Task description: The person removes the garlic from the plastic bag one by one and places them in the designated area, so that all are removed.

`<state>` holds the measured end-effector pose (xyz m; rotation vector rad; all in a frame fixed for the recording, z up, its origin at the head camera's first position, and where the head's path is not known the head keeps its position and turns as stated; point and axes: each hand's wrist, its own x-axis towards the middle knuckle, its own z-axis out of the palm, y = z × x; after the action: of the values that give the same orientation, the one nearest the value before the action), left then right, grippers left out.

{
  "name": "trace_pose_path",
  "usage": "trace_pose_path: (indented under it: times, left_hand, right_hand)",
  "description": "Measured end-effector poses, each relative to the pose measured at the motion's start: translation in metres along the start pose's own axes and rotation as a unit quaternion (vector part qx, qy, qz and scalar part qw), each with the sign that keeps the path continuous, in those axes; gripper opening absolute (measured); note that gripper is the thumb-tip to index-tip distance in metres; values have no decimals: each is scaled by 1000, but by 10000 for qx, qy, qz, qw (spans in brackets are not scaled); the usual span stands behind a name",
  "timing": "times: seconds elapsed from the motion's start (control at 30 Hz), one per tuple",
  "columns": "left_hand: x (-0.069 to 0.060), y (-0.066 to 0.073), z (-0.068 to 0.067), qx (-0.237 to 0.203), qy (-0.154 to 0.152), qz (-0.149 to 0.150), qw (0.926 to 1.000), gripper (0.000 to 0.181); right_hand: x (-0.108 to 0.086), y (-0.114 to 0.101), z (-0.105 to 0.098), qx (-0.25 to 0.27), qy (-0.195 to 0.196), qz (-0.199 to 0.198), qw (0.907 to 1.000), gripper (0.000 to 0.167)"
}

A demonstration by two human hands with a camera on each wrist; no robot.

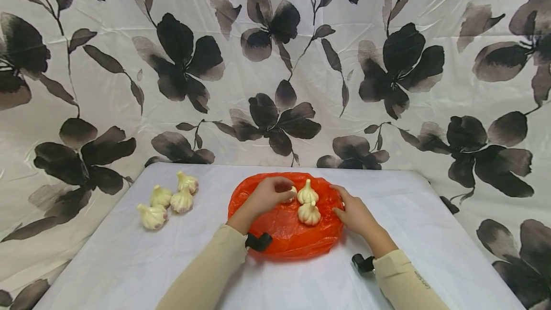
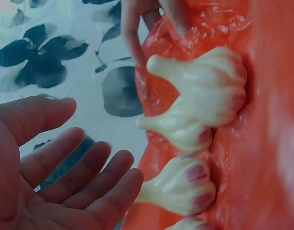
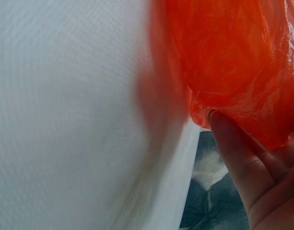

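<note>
A red plastic bag (image 1: 275, 233) lies spread wide on the table, several garlic bulbs (image 1: 309, 213) grouped on its right half. My left hand (image 1: 268, 196) is above the bag, beside a garlic bulb (image 1: 292, 194) that it partly hides. In the left wrist view, the fingers of the left hand (image 2: 65, 182) are spread and loose, holding nothing, close to the stems of the garlic bulbs (image 2: 204, 86). At the bag's right edge, my right hand (image 1: 354, 212) pinches the plastic; the right wrist view shows its thumb (image 3: 228, 139) against the red film.
Several more garlic bulbs (image 1: 154, 215) lie in a loose group on the left of the white-covered table (image 1: 189, 257). Behind the table hangs a floral cloth (image 1: 275, 71). A black wrist mount (image 1: 258, 242) sits at each cuff.
</note>
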<state>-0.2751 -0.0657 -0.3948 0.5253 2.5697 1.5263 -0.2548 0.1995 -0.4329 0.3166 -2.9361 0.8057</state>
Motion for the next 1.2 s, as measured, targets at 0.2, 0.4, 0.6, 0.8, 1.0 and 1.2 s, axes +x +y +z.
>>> trace_pose_path:
  times: [0.2,0.4,0.6,0.8,1.0,1.2]
  left_hand:
    - [1,0,14,89,-111,-31,9999,37]
    - [6,1,27,-73,-335,100,9994,38]
    - [9,3,37,155,-644,135,9977,35]
    - [10,1,44,461,-757,-38,9961,33]
    - [10,3,49,483,-887,-126,9948,34]
    - [11,3,54,700,-829,-142,9940,34]
  right_hand:
    - [0,0,0,-32,-5,-35,10000,65]
    - [0,0,-1,21,28,-106,9999,65]
    - [0,0,-1,49,19,-83,10000,65]
    - [1,2,2,78,-3,-31,10000,66]
    - [1,2,2,89,3,-52,9999,65]
    - [0,1,2,100,-76,19,9999,66]
